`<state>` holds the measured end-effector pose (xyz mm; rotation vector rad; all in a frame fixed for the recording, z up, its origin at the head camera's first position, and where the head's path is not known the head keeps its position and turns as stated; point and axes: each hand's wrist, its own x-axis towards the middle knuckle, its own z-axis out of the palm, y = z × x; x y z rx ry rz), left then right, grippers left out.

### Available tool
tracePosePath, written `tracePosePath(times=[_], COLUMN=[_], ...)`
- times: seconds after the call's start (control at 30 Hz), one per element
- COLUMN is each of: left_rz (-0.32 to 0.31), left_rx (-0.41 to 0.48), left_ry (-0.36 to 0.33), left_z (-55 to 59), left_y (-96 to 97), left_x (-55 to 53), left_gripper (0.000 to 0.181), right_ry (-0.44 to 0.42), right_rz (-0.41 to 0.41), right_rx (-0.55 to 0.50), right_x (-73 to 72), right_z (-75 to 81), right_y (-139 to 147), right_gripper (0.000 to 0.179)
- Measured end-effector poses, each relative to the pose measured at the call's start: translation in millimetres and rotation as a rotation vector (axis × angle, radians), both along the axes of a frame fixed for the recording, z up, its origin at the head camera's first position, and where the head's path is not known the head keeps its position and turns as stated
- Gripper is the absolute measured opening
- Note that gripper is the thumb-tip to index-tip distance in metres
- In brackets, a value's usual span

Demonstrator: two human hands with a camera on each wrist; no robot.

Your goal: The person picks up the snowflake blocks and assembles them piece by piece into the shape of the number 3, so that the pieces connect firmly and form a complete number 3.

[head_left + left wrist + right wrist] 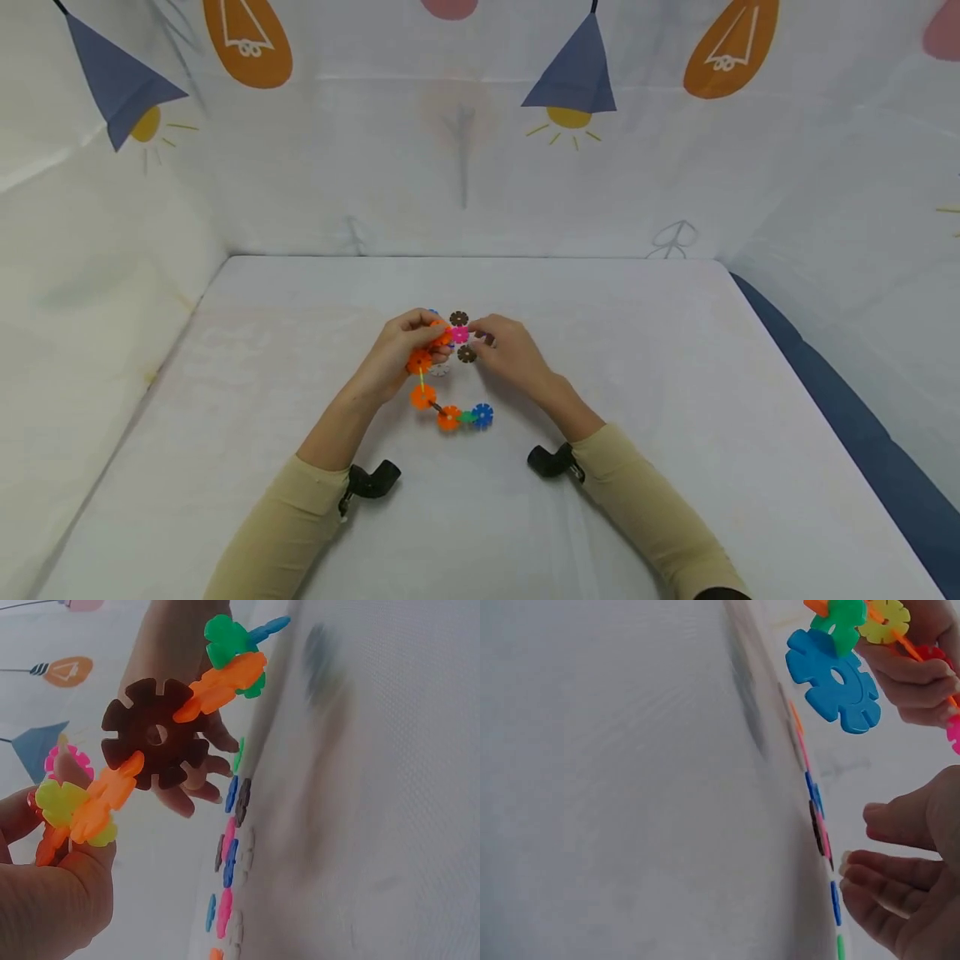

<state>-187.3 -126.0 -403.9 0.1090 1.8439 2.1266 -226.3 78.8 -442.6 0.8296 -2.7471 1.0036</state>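
Observation:
A chain of interlocking snowflake discs hangs from my left hand (393,354), whose thumb and fingers pinch it near its upper end. A pink disc (459,334) sits at that end. Down the chain come orange discs (423,397), with a yellow disc (58,802), a brown disc (124,739) and a green disc (845,626) linked between. The lowest piece is a blue disc (482,416). Close to the pink disc is my right hand (513,354). Its thumb and fingers are apart and loosely bent, with nothing between them in the right wrist view.
Loose discs lie on the white table (637,350) beneath and beyond the hands, among them a brown disc (467,354), a clear disc (439,370) and a pink disc (224,911). A printed white cloth (390,167) rises behind the table.

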Motion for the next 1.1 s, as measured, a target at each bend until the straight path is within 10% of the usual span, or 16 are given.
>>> tracePosePath(times=[0.53, 1.1], left_rz=[0.008, 0.013], left_rx=[-0.011, -0.04], left_ry=[-0.006, -0.021], left_z=[1.1, 0.2], left_y=[0.8, 1.6], left_x=[-1.2, -0.8], left_gripper=[0.019, 0.019], right_ry=[-0.139, -0.147], right_rz=[0.012, 0.0], right_rx=[0.334, 0.337], right_x=[-12.7, -6.9], right_z=[3.8, 10.0], right_y=[-17.5, -12.3], right_gripper=[0.027, 0.01])
